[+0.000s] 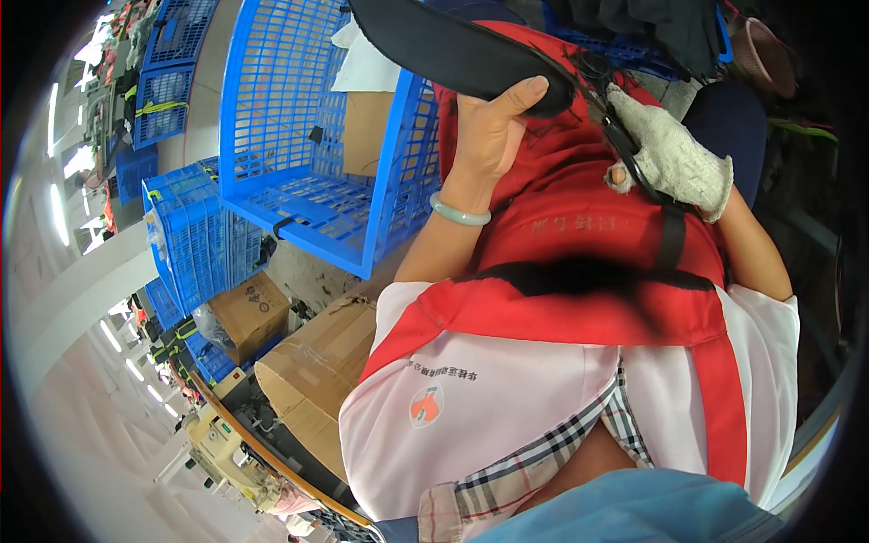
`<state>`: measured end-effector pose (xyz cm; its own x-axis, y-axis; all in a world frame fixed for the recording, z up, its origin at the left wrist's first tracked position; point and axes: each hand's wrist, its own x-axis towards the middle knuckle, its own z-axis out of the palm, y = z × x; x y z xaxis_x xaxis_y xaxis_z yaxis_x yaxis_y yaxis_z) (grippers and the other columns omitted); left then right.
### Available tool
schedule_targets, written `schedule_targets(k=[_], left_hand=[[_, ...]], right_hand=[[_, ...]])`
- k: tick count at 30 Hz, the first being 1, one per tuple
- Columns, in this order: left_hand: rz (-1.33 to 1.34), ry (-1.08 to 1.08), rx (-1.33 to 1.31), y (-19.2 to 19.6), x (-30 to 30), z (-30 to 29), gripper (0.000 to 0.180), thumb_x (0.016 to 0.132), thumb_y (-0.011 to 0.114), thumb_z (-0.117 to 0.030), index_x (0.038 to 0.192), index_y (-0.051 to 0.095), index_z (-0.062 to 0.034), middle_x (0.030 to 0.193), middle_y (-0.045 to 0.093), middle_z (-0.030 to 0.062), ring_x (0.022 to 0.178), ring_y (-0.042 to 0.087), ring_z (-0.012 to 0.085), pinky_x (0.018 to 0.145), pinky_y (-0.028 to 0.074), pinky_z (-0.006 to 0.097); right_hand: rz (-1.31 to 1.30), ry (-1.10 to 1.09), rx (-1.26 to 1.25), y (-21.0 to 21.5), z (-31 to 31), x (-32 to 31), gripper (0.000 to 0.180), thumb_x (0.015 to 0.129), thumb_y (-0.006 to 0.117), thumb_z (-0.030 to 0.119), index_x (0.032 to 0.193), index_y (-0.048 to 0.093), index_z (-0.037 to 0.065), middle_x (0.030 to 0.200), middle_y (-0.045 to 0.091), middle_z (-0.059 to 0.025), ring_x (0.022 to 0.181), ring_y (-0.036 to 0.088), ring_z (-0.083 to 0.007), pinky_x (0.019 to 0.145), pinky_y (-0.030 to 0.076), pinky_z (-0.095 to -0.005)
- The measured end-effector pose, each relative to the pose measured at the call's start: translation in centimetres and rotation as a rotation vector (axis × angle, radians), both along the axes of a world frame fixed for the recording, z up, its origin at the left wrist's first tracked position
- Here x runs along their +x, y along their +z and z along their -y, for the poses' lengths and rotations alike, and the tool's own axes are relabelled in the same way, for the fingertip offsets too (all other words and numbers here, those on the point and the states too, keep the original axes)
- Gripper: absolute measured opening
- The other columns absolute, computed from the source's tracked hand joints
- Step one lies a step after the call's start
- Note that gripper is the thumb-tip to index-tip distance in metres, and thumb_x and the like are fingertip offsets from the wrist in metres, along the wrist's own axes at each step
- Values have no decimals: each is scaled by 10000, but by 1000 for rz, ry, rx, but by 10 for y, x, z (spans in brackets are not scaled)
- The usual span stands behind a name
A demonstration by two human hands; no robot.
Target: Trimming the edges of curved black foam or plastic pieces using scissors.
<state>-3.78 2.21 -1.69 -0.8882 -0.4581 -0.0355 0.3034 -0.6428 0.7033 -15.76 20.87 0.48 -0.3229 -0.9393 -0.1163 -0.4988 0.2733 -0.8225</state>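
My bare left hand point(496, 127), a pale green bangle at its wrist, is closed on one end of a long black insole point(453, 50). The insole's rounded end lies under my thumb, and its other end reaches up to the far left. In a worn white knit glove, my right hand point(665, 149) is closed round dark-handled scissors point(623, 143). Their narrow tip points toward the insole's held end, a little apart from it. Loose dark threads point(588, 68) hang between the two hands, over the red apron point(579, 190) on my lap.
A big blue plastic crate point(317, 226) stands at my left with cardboard and white sheet inside. More blue crates point(199, 226) and cardboard boxes point(317, 362) lie beyond. Dark pieces point(652, 36) fill another crate at the far right, near a pink basket point(763, 56).
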Motion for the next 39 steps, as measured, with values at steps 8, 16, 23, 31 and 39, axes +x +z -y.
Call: schedule_targets(k=[8,16,23,31,39], left_hand=[[42,7,-41,-9,8,6,282,759,672,120,1003,618,-12,943,660,75,860,660,181,811,549,304],[69,7,-331,-12,11,4,319,738,701,117,1022,617,-4,940,657,67,870,646,173,816,540,296],[37,25,38,-6,14,7,270,771,720,31,1017,611,2,947,657,75,873,638,173,821,524,310],[57,41,-58,-9,13,3,267,772,709,38,1013,598,0,942,653,79,871,639,187,827,517,321],[43,30,-42,-9,12,1,305,769,699,62,1046,591,-7,963,650,77,888,640,185,837,518,312]], right_hand=[[223,37,94,12,1,-3,320,877,614,275,847,491,-19,646,541,-73,608,567,-130,575,456,-283],[120,28,109,15,3,-3,248,901,592,201,868,503,-28,656,574,-69,657,615,-121,620,505,-271],[397,-147,125,5,6,2,419,787,722,315,937,520,-20,677,582,-128,660,629,-213,600,470,-355],[-191,-23,198,15,10,9,708,648,772,513,1065,511,4,793,604,-197,768,603,-396,663,455,-460],[72,-79,51,-6,12,9,446,804,707,385,952,541,-1,663,594,-121,640,622,-255,584,451,-365]])
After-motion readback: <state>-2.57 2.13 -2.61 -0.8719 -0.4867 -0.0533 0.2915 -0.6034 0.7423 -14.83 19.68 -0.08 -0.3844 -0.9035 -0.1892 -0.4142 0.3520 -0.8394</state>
